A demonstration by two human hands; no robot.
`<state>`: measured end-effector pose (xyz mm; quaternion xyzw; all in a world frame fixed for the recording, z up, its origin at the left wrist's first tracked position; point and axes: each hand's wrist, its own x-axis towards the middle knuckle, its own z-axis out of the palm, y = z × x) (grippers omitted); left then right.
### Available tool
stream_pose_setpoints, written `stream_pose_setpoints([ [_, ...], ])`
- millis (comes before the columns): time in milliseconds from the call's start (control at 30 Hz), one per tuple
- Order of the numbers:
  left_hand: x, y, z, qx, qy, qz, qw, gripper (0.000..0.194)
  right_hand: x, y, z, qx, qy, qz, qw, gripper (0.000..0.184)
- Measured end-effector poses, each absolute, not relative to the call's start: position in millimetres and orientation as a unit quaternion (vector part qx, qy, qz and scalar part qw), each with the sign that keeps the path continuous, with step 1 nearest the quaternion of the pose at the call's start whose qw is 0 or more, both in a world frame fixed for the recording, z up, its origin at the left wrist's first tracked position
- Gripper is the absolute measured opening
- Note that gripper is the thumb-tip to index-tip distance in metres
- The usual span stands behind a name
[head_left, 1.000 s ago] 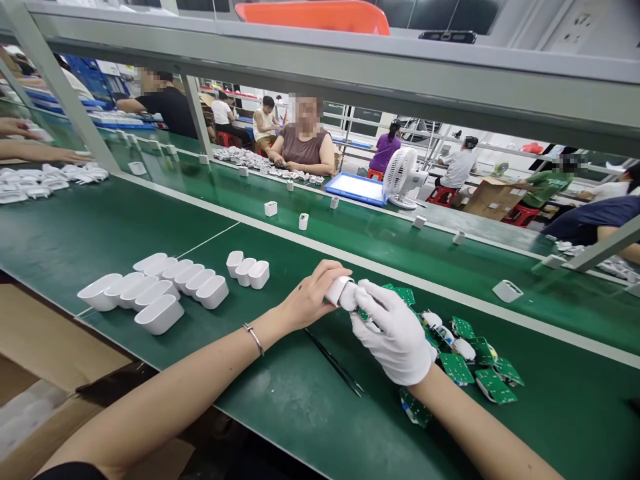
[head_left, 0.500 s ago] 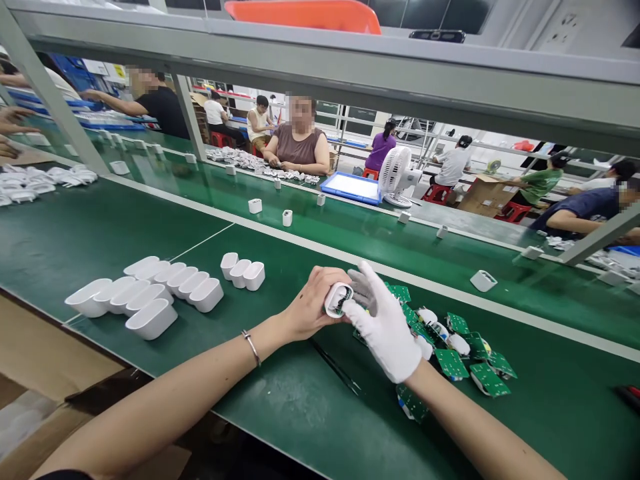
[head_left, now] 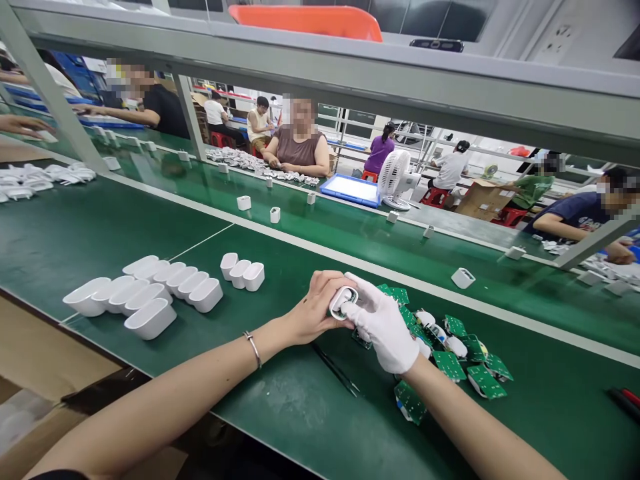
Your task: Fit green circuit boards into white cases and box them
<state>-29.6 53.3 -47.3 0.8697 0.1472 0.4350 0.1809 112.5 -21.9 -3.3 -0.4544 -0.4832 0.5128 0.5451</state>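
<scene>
My bare left hand grips a small white plastic shell with its open end facing me. My right hand, in a white glove, is closed against the shell's opening, fingertips pushed into it; what they press is hidden. Just right of both hands lies a pile of green circuit boards with white parts. To the left stand rows of empty white shells and three more shells closer in.
Thin black tweezers lie on the green bench below my hands. A conveyor belt behind carries single white shells. Other people sit across it, beside a fan and a blue tray. A red-handled tool lies far right.
My gloved right hand, spread beside the shell half a second ago, has closed onto its opening. The left hand kept hold of the shell, tilting it slightly. Shells on the conveyor drifted left.
</scene>
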Motion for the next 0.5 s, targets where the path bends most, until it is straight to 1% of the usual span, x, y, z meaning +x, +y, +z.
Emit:
stream_pose_setpoints([
  [67,-28,54,-48,0.856,0.141,0.449,0.214,0.059,114,-20,-4,-0.429,-0.464,0.535,0.56,0.065],
  [167,-26,57,-48,0.792,0.157,0.495,0.321,0.07,120,-16,-8,-0.349,-0.403,0.611,0.585,0.052],
  [233,-26,58,-46,0.746,0.169,0.508,0.396,0.067,124,-13,-12,-0.299,-0.342,0.669,0.588,0.047],
  [300,-27,59,-43,0.719,0.171,0.507,0.442,0.06,126,-10,-16,-0.27,-0.293,0.699,0.594,0.046],
  [400,-28,54,-36,0.719,0.168,0.51,0.44,0.051,124,-9,-22,-0.265,-0.257,0.711,0.599,0.043],
  [500,-29,46,-29,0.753,0.136,0.529,0.368,0.044,122,-8,-30,-0.284,-0.248,0.715,0.589,0.043],
])
